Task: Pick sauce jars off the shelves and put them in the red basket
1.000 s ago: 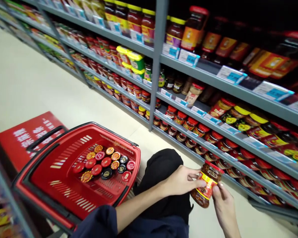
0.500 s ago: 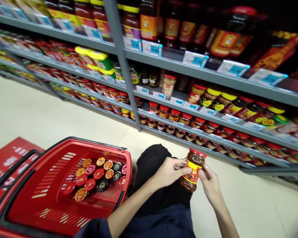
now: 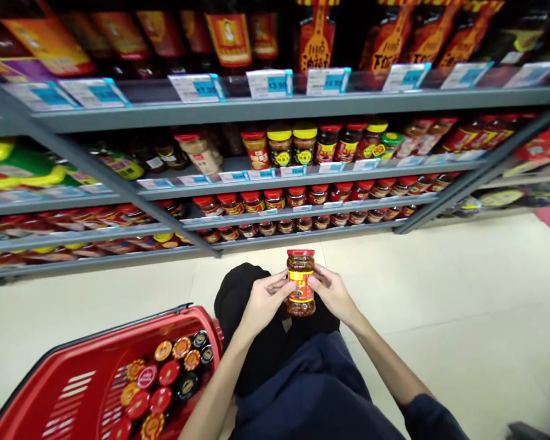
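Observation:
A glass jar of dark sauce [image 3: 301,294] with a red lid and a red and yellow label is held upright above my knees. My left hand [image 3: 266,299] grips its left side, thumb on the label's edge. From the right, my right hand [image 3: 333,293] closes on it with thumb and fingers. To my left stands a red shopping basket [image 3: 68,354], holding several jars whose lids show in red, orange, pink and black [image 3: 168,373].
Ahead runs a grey metal shelf [image 3: 275,114] with price tags. Rows of red-lidded jars [image 3: 318,194] line its low levels, with mixed jars [image 3: 303,146] above and bottles [image 3: 229,36] on top. Pale floor tiles [image 3: 417,293] lie between me and the shelf.
My view has swung to the right, so the basket sits lower at the left. The jar has turned more upright, its label facing me more squarely. Both hands still hold it.

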`<control>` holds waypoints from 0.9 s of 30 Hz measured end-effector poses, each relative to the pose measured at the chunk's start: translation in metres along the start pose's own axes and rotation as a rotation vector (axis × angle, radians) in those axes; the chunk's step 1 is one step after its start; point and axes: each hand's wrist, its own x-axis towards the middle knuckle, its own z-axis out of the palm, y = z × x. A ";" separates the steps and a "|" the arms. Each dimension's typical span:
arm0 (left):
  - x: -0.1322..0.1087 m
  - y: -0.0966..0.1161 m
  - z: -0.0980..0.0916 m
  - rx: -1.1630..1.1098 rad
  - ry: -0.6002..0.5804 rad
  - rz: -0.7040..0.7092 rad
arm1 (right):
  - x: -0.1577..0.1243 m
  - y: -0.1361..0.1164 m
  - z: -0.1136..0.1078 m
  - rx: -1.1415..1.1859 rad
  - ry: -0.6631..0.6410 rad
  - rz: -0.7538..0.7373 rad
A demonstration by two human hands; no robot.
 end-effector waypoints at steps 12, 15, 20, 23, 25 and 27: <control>0.010 -0.006 0.005 0.066 -0.025 -0.044 | -0.018 0.012 -0.006 0.140 -0.003 -0.006; 0.019 -0.003 0.008 0.114 -0.077 -0.073 | -0.023 0.013 -0.008 0.198 0.081 -0.040; 0.036 0.000 0.021 0.124 -0.057 -0.034 | -0.036 0.005 -0.026 0.246 0.257 -0.152; 0.036 -0.004 0.031 0.272 0.054 0.123 | -0.052 0.003 -0.044 0.260 0.364 -0.183; 0.032 -0.006 0.037 0.472 0.074 0.233 | -0.067 0.005 -0.056 0.263 0.417 -0.200; 0.028 -0.004 0.039 0.726 0.078 0.347 | -0.084 0.008 -0.068 0.267 0.466 -0.217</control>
